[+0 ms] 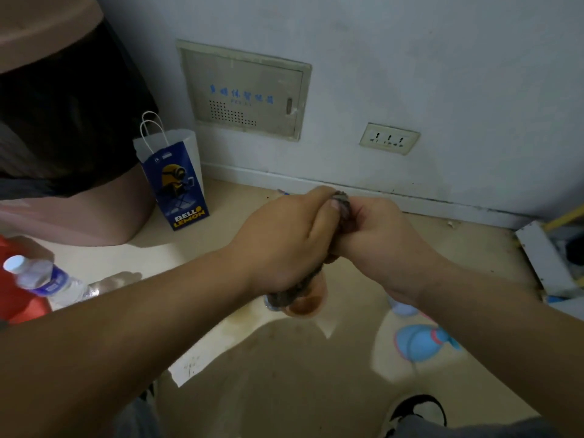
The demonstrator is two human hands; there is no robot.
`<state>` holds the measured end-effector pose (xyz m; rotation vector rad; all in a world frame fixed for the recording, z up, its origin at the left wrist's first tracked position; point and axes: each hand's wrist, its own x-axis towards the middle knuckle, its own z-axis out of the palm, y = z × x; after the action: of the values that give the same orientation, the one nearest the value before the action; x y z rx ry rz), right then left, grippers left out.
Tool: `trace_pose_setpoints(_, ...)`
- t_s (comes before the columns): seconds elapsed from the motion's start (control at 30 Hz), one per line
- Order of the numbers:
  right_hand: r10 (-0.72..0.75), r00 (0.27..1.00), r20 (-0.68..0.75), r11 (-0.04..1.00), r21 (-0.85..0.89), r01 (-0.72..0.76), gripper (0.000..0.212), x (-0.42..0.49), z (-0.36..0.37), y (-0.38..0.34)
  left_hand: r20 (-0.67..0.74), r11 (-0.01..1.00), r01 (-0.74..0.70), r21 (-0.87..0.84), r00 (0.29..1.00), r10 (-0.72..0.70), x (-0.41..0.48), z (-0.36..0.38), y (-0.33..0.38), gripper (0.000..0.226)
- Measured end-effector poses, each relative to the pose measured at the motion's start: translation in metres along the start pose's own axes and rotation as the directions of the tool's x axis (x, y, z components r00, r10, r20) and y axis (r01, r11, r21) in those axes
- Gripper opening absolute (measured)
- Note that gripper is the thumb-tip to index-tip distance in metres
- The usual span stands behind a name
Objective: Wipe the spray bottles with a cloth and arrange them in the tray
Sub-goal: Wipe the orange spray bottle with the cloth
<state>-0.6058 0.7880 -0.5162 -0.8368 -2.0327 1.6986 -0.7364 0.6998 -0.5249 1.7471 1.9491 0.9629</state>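
Observation:
My left hand (284,241) and my right hand (379,245) are pressed together in mid-air over the floor. Between them is a dark grey cloth (343,210), which also shows under my left hand. My left hand grips the cloth wrapped round a translucent orange-brown bottle (308,303), and only the bottle's lower end is visible. My right hand grips the covered upper end, so the spray head is hidden. A blue spray bottle (423,341) with a pink collar lies on the floor below my right forearm. No tray can be told for certain.
A clear water bottle (47,279) lies at the left beside a red object (19,298). A blue paper bag (177,181) stands by the wall next to a pink bin (79,216). A white box-like frame (540,257) sits at the right edge. A shoe (417,409) is below.

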Motion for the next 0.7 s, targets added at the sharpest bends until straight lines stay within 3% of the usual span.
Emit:
trace_pose_setpoints(0.07,0.002,1.000,-0.007,1.000,-0.004,-0.002,0.039,-0.001,0.001,0.001,-0.083,0.989,-0.075,0.127,0.993,0.086,-0.004,0.004,0.003,0.032)
trace_pose_setpoints(0.13,0.011,1.000,-0.005,1.000,0.012,-0.011,0.037,-0.003,0.003,0.001,-0.112,0.994,-0.104,0.045,0.988,0.108,-0.005,0.007,-0.007,0.035)
trace_pose_setpoints(0.17,0.022,1.000,-0.013,0.999,0.027,-0.021,0.035,-0.003,0.003,0.001,-0.118,0.997,-0.061,-0.044,0.991,0.055,-0.004,0.006,-0.013,0.036)
trace_pose_setpoints(0.23,0.039,0.998,-0.054,0.997,0.066,-0.035,0.033,-0.001,-0.002,0.000,-0.086,0.964,0.159,-0.214,0.980,-0.181,0.003,0.004,-0.027,0.039)
trace_pose_setpoints(0.3,0.051,0.995,-0.088,0.997,0.068,-0.045,0.031,0.000,-0.009,0.000,0.006,0.866,0.375,-0.330,0.919,-0.395,0.008,0.005,-0.035,0.044)
trace_pose_setpoints(0.33,0.054,0.995,-0.088,0.997,0.056,-0.049,0.029,0.000,-0.011,0.001,0.029,0.842,0.416,-0.343,0.901,-0.433,0.007,0.007,-0.033,0.044)
trace_pose_setpoints(0.4,0.056,0.997,-0.060,0.998,0.026,-0.054,0.027,-0.003,-0.011,0.005,-0.009,0.892,0.368,-0.263,0.923,-0.384,0.001,0.015,-0.017,0.038)
trace_pose_setpoints(0.47,0.037,0.999,-0.032,0.999,-0.036,-0.038,0.020,-0.007,-0.007,0.010,-0.077,0.967,0.208,-0.144,0.972,-0.221,-0.007,0.021,0.007,0.033)
trace_pose_setpoints(0.57,0.007,1.000,-0.024,0.999,-0.037,-0.008,0.023,-0.009,-0.004,0.013,-0.159,0.998,0.045,-0.037,0.986,-0.050,-0.010,0.023,0.010,0.031)
trace_pose_setpoints(0.63,0.000,0.999,-0.042,1.000,0.004,0.001,0.023,-0.009,-0.006,0.013,-0.128,0.993,0.055,-0.105,0.989,-0.069,-0.006,0.017,-0.008,0.033)
trace_pose_setpoints(0.7,0.008,0.997,-0.076,1.000,0.029,-0.006,0.020,-0.011,-0.010,0.012,-0.069,0.944,0.185,-0.274,0.975,-0.211,-0.005,0.014,-0.021,0.039)
